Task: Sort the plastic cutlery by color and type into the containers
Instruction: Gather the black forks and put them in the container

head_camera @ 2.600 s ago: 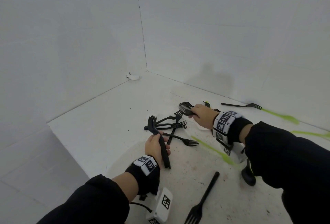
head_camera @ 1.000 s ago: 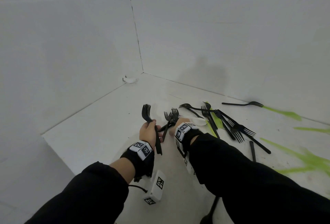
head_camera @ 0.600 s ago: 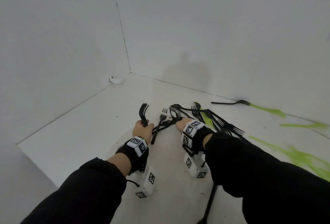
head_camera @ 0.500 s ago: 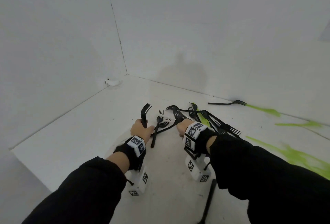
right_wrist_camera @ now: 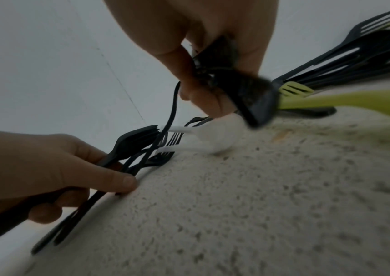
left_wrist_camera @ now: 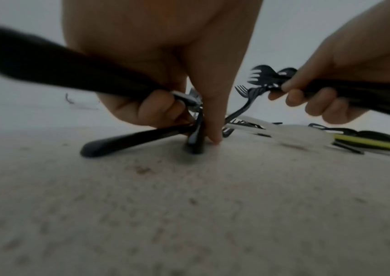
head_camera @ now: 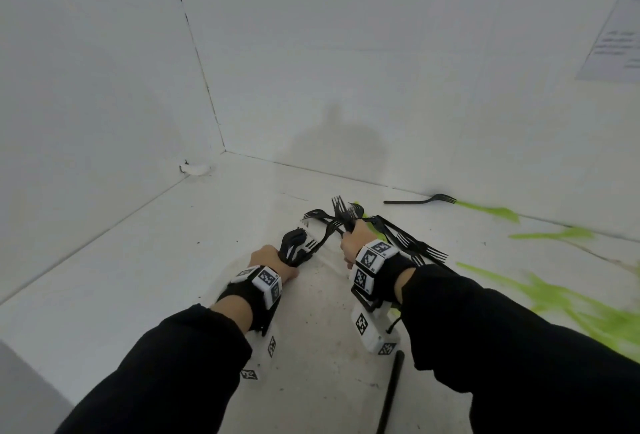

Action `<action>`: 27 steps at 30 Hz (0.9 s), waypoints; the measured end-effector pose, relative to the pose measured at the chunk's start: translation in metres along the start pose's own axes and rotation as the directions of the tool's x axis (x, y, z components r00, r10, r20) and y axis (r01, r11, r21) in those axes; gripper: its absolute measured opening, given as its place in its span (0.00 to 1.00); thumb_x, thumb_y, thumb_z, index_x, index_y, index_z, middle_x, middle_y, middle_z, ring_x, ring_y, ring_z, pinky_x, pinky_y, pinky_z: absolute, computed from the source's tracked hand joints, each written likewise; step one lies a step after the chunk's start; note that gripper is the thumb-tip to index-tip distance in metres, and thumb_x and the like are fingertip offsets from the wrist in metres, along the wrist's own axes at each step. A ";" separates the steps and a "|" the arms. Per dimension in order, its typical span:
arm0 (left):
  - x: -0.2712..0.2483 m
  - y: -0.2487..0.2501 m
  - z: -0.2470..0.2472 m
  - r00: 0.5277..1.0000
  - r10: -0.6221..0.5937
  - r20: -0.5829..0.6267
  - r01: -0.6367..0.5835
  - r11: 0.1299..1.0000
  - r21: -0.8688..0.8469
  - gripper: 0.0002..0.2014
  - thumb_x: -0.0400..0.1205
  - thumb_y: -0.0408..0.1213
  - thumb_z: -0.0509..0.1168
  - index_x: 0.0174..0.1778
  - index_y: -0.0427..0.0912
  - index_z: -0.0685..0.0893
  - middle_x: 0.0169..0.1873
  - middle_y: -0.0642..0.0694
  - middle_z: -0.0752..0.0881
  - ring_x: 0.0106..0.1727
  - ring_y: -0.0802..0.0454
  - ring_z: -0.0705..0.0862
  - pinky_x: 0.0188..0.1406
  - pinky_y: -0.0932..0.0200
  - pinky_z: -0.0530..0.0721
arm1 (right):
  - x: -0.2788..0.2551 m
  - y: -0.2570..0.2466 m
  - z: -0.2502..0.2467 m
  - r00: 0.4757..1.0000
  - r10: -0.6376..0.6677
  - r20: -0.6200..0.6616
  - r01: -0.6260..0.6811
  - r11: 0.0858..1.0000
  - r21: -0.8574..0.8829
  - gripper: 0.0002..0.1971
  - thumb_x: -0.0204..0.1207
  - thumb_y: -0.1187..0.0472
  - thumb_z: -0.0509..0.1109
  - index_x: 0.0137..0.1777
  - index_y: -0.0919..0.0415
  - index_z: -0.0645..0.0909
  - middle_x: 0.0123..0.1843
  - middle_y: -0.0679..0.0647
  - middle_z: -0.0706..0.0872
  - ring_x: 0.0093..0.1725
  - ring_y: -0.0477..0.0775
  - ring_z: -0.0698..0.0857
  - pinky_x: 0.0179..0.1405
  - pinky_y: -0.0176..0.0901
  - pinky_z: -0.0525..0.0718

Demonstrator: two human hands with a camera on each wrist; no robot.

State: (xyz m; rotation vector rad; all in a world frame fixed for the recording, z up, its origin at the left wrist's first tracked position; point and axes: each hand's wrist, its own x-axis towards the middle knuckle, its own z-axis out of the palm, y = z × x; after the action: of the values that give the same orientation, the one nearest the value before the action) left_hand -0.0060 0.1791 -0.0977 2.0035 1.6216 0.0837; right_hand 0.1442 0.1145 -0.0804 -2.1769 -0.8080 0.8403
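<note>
My left hand [head_camera: 270,257] grips a bundle of black forks [head_camera: 294,243] low over the white surface. In the left wrist view its index finger [left_wrist_camera: 212,136] points down and touches the surface beside the fork handles [left_wrist_camera: 59,65]. My right hand [head_camera: 355,239] grips another bunch of black forks [head_camera: 343,212] with the tines pointing up and away. The right wrist view shows these forks [right_wrist_camera: 236,84] pinched between thumb and fingers. White cutlery [right_wrist_camera: 212,134] lies between the two hands. More black forks [head_camera: 415,246] lie in a pile just right of the right hand.
A lone black fork [head_camera: 420,200] lies by the back wall. Green cutlery [head_camera: 571,298] is strewn at the right, and one green piece [right_wrist_camera: 354,100] lies under the black pile. A black handle [head_camera: 391,392] lies near my right forearm. White walls close off the left and the back.
The left hand has sunk to the surface and its forks now tilt right. The right hand has gathered black forks and holds them tines up, closer to the pile.
</note>
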 end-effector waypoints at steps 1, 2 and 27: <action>-0.002 0.001 -0.001 1.000 -0.017 -0.005 0.017 1.000 -0.016 0.11 0.71 0.41 0.74 0.34 0.40 0.80 0.37 0.42 0.83 0.40 0.45 0.80 0.34 0.62 0.75 | -0.003 0.000 -0.004 1.000 0.016 -0.010 -0.016 1.000 -0.007 0.19 0.79 0.62 0.57 0.69 0.67 0.67 0.51 0.62 0.79 0.50 0.61 0.81 0.55 0.54 0.83; -0.006 0.002 -0.002 1.000 -0.026 -0.004 0.026 0.999 -0.025 0.12 0.72 0.41 0.73 0.30 0.41 0.77 0.32 0.44 0.81 0.39 0.45 0.79 0.30 0.63 0.74 | -0.007 0.000 -0.009 0.999 0.026 -0.024 -0.027 0.999 -0.030 0.20 0.79 0.63 0.57 0.70 0.68 0.67 0.57 0.64 0.80 0.53 0.61 0.81 0.57 0.50 0.81; -0.119 0.043 0.030 0.972 -0.135 0.193 0.235 0.597 -0.767 0.17 0.84 0.36 0.61 0.29 0.34 0.72 0.09 0.44 0.71 0.19 0.49 0.68 0.22 0.63 0.65 | -0.065 0.022 -0.034 0.956 -0.021 0.294 0.063 0.989 -0.136 0.10 0.77 0.55 0.67 0.36 0.56 0.74 0.34 0.49 0.75 0.32 0.44 0.73 0.37 0.36 0.76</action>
State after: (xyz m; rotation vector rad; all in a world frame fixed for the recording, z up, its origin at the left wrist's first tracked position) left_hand 0.0117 0.0532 -0.0686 1.1152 1.3536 0.5079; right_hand 0.1366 0.0422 -0.0552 -2.1791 -1.0869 1.1307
